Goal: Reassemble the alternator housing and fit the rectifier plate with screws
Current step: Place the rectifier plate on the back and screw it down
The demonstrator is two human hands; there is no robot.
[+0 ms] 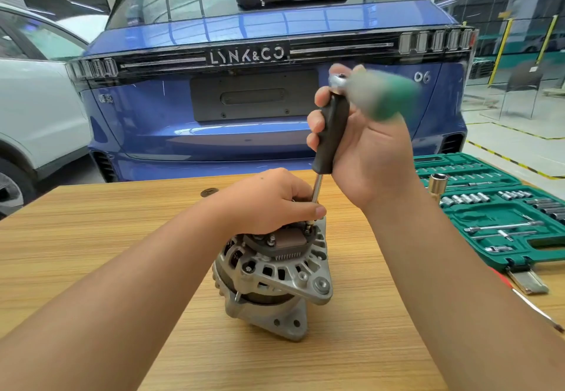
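One alternator on table, left hand pinching driver shaft, right hand gripping its handle.

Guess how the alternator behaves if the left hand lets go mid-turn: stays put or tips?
The alternator looks like cast metal, so probably heavy for its size. It stands on end on the wooden table, on lugs, so a sideways push could rock it. The left hand steadying its top suggests likewise.

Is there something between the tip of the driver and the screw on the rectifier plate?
Nothing visible. The driver tip already sits on the screw atop the rectifier plate; the left hand only steadies the shaft beside it.
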